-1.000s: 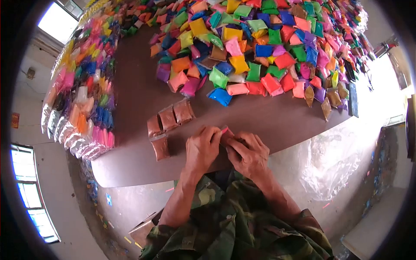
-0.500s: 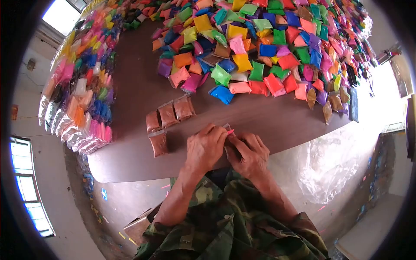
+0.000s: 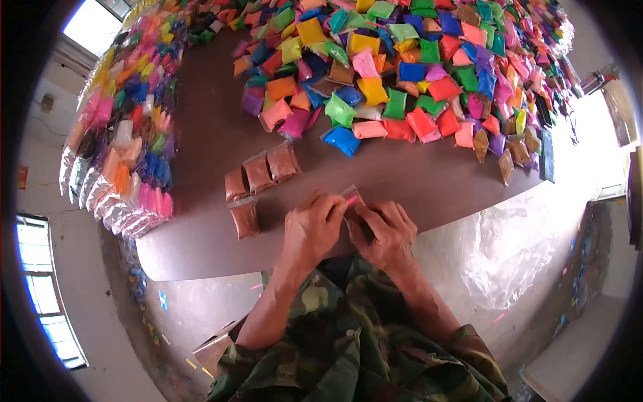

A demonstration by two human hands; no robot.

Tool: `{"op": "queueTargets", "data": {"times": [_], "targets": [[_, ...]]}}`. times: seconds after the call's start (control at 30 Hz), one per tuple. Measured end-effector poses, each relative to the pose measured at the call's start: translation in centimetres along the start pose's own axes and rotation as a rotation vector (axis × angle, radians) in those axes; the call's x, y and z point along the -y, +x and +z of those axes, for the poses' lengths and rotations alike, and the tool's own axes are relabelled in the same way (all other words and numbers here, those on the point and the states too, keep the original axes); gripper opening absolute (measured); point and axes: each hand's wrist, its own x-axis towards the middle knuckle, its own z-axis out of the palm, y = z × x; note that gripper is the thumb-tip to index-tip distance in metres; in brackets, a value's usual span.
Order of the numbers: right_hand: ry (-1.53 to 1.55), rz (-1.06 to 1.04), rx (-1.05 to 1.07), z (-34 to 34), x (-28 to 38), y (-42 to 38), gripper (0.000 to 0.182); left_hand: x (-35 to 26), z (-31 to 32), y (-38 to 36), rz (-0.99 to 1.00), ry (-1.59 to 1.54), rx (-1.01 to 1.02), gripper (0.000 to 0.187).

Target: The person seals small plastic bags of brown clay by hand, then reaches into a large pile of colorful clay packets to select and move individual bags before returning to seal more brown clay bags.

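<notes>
At the near edge of the table my two hands meet over a small clear packet of brown material (image 3: 355, 194). My right hand (image 3: 386, 236) is closed around the packet, its thumb and fingers hiding most of it. The fingers of my left hand (image 3: 312, 224) are pinched together at the packet's upper end, with a small pink piece (image 3: 351, 200) at their tips. I cannot tell what the pink piece is. Left of my hands lie several filled brown packets: three in a slanting row (image 3: 259, 172) and one (image 3: 245, 218) just below.
A big heap of colourful filled packets (image 3: 395, 104) covers the far side of the dark table (image 3: 207, 127). Long clear bags of coloured packets (image 3: 130, 154) are stacked along the left edge. Clear plastic sheeting (image 3: 506, 261) lies on the floor at right.
My left hand has drawn slightly left, and more of the packet's upper end shows. The pink piece has shifted a little up and left. My right hand stays nearly in place.
</notes>
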Motion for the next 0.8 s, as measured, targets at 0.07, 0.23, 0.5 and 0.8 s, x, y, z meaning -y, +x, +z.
{"op": "queueTargets", "data": {"times": [0.07,0.23,0.5,0.8], "targets": [[0.003,0.002,0.008,0.1,-0.2,-0.1,0.029,0.1,0.1,-0.8,-0.008,0.018,-0.008,0.009],[0.001,-0.012,-0.003,0.3,0.0,0.2,0.028,2.0,0.5,-0.1,-0.014,0.063,-0.065,0.009],[0.013,0.005,-0.015,0.2,-0.2,0.0,0.025,1.3,-0.4,0.1,-0.032,-0.045,-0.1,0.008],[0.009,-0.015,0.004,0.6,-0.5,0.0,0.02,2.0,1.1,-0.5,-0.008,0.05,-0.084,0.006]]}}
